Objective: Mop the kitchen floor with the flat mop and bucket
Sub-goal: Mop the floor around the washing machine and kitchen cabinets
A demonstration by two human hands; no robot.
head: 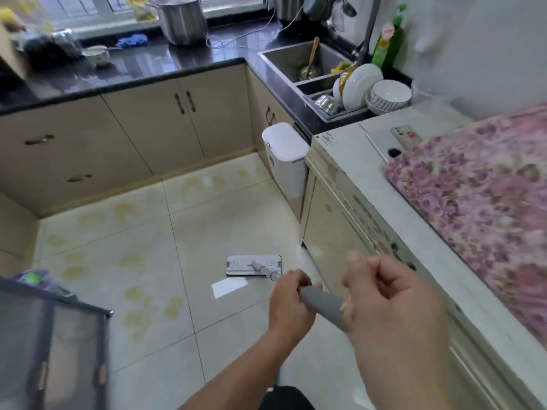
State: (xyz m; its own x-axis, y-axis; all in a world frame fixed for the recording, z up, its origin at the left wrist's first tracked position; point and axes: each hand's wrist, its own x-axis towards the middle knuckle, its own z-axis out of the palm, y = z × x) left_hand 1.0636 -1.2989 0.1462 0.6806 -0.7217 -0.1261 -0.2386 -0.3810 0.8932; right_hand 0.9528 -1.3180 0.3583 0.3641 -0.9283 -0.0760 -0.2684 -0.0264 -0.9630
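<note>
Flat mop [254,265]: white rectangular head flat on glossy cream floor tiles [148,261], its printing too small to read. Grey handle [321,304]: my left hand [291,303] and right hand [390,303] both curl around it.

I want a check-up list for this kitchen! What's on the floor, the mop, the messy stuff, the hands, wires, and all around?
Surface: tiled floor, yellowish blotches.
Job's things: flat mop head on floor; grey handle; bucket not seen.
Clutter: white bin hanging on cabinet; dishes in rack.
Hands: left hand and right hand grip handle.
Cables: white cord on counter.
Surroundings: beige cabinets, sink, steel pot.
</note>
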